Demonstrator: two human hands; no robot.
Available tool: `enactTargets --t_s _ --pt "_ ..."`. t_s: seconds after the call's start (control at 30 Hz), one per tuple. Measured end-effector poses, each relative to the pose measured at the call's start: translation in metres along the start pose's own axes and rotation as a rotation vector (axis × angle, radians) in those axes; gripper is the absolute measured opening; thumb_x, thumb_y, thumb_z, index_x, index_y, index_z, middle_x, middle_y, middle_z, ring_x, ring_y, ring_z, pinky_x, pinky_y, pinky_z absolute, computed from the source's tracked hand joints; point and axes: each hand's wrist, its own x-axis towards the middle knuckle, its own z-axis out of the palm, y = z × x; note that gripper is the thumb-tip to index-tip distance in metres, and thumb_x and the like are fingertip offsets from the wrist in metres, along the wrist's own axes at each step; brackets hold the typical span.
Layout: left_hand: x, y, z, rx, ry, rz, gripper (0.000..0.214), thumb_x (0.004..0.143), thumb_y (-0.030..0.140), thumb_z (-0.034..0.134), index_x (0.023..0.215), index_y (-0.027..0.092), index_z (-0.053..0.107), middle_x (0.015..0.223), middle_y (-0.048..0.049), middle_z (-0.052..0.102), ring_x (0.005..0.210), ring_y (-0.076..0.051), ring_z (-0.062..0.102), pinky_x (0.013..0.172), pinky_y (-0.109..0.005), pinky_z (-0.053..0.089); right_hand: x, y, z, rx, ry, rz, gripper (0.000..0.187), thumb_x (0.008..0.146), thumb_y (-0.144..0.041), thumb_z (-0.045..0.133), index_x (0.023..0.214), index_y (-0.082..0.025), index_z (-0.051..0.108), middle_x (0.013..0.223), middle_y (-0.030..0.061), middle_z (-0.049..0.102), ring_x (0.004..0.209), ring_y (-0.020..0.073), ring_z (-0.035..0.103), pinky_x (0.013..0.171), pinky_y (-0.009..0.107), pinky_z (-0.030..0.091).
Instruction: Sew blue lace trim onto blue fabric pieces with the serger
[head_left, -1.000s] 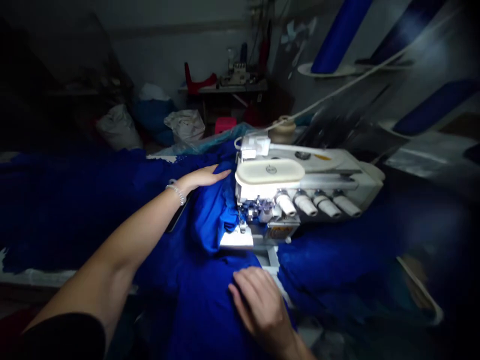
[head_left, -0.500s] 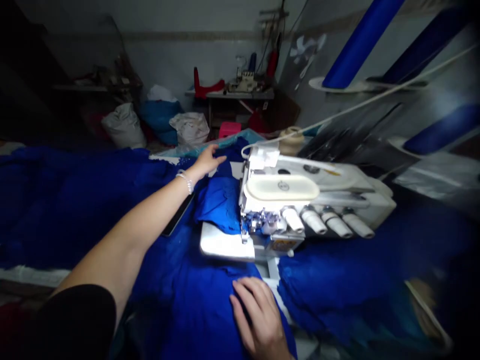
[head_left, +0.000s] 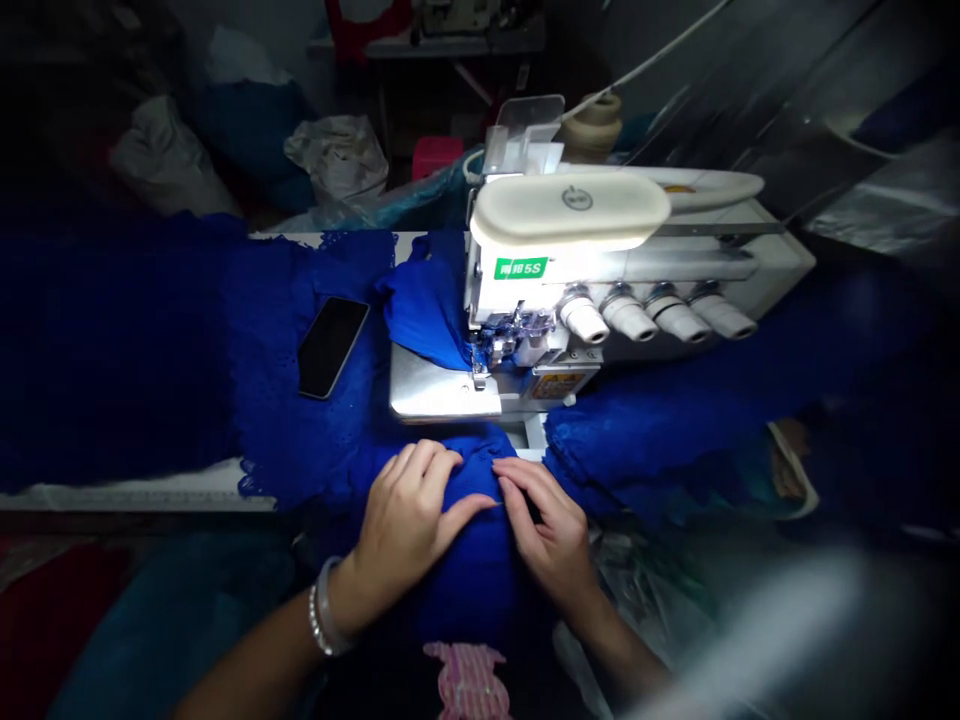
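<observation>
In front of the sewing machine [head_left: 570, 210], my left hand [head_left: 409, 505] grips a piece of blue fabric [head_left: 472, 570], its fingers curled over the cloth and the thumb stretched inward. Opposite it, my right hand [head_left: 547, 525] pinches the right edge of the same fabric between thumb and fingers. The cloth hangs down toward my lap, just below the metal plate [head_left: 442, 390] of the machine. Another bunched blue piece [head_left: 427, 310] lies on that plate, running under the presser foot [head_left: 478, 372].
A black phone [head_left: 332, 347] lies on blue cloth left of the machine. Piles of blue fabric [head_left: 150, 350] cover the left table, and more blue fabric [head_left: 675, 430] lies at right. Behind are white sacks [head_left: 341, 160], a pink stool [head_left: 437, 156] and a thread cone [head_left: 592, 125].
My left hand has come back from behind the plate to the fabric at the front. My right hand has closed on the fabric's edge. The view has tilted down.
</observation>
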Motion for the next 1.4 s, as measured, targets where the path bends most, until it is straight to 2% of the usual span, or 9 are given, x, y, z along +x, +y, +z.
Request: enactTargets --t_s 0.13,0.37,0.5,0.67,0.9,1.0,1.2,1.3,1.4 --pt "0.001 0.010 0.006 0.063 0.177 -0.020 0.041 0.087 0.043 0.065 0.113 0.014 0.053 0.104 -0.0134 0.062 0.096 -0.026 0.060 0.081 -0.038 0.049 -0.005 -0.001 -0.007 -0.030 0.107 0.035 0.021 0.091 -0.006 0.054 0.103 -0.018 0.067 0.097 0.0100 0.069 0.095 0.0210 0.066 0.086 0.039 0.054" --pt "0.001 0.017 -0.003 0.047 0.081 0.027 0.010 0.093 0.026 0.058 0.086 0.018 0.059 0.088 -0.0050 0.063 0.083 -0.020 0.056 0.072 -0.034 0.039 -0.007 -0.014 -0.021 -0.042 0.110 -0.074 0.022 0.088 -0.003 0.055 0.098 -0.019 0.067 0.090 0.0077 0.069 0.088 0.0208 0.064 0.080 0.041 0.053" --pt "0.000 0.016 -0.005 -0.243 0.117 0.061 0.006 0.093 0.019 0.057 0.087 0.019 0.055 0.081 -0.0018 0.065 0.078 -0.016 0.062 0.075 -0.031 0.044 -0.006 -0.018 -0.023 -0.089 0.072 -0.139 0.018 0.088 -0.007 0.059 0.099 -0.017 0.068 0.090 0.0094 0.070 0.087 0.0219 0.064 0.078 0.042 0.054" --pt "0.001 0.014 -0.017 -0.707 -0.033 -0.228 0.012 0.091 0.023 0.057 0.080 0.021 0.052 0.079 -0.0001 0.066 0.087 -0.016 0.070 0.076 -0.023 0.053 -0.007 -0.014 -0.018 -0.117 0.019 -0.140 0.013 0.090 -0.019 0.062 0.101 -0.015 0.068 0.091 0.0119 0.071 0.087 0.0237 0.065 0.076 0.041 0.055" --pt "-0.002 0.014 -0.043 -0.783 -0.253 -0.029 0.050 0.081 0.004 0.048 0.120 0.028 0.067 0.114 -0.0013 0.073 0.113 -0.020 0.065 0.104 -0.036 0.049 0.003 -0.028 -0.026 0.175 -0.124 0.084 0.016 0.091 -0.034 0.063 0.089 -0.019 0.068 0.088 0.0070 0.070 0.089 0.0225 0.067 0.079 0.034 0.056" --pt "-0.003 0.014 -0.049 -0.791 -0.154 -0.017 0.047 0.084 0.011 0.062 0.126 0.032 0.064 0.123 -0.0010 0.069 0.121 -0.021 0.061 0.100 -0.030 0.052 0.006 -0.043 -0.032 0.320 -0.212 0.204 0.010 0.090 -0.027 0.063 0.086 -0.020 0.069 0.082 0.0031 0.070 0.083 0.0193 0.067 0.075 0.027 0.056" --pt "0.010 0.019 -0.048 -1.027 0.136 -0.178 0.015 0.079 0.015 0.075 0.089 0.025 0.071 0.093 0.0007 0.074 0.090 -0.014 0.070 0.082 -0.023 0.058 0.005 -0.059 -0.025 0.416 -0.429 0.325 0.019 0.087 -0.027 0.064 0.071 -0.017 0.063 0.062 -0.0029 0.058 0.058 0.0110 0.053 0.055 0.020 0.045" --pt "0.016 0.022 -0.048 -1.083 0.099 -0.211 0.012 0.081 0.019 0.073 0.090 0.020 0.064 0.087 -0.0015 0.072 0.080 -0.014 0.070 0.072 -0.022 0.059 0.004 -0.059 -0.016 0.570 -0.530 0.415 0.021 0.088 -0.032 0.063 0.074 -0.016 0.062 0.057 -0.0049 0.052 0.051 0.0079 0.045 0.048 0.018 0.039" --pt "0.020 0.021 -0.045 -1.049 0.025 -0.262 0.020 0.087 0.028 0.067 0.103 0.019 0.059 0.095 -0.0050 0.071 0.079 -0.014 0.069 0.072 -0.024 0.058 0.004 -0.056 -0.010 0.679 -0.369 0.499 0.019 0.089 -0.035 0.063 0.086 -0.016 0.068 0.061 -0.0023 0.059 0.050 0.0080 0.050 0.045 0.017 0.039"
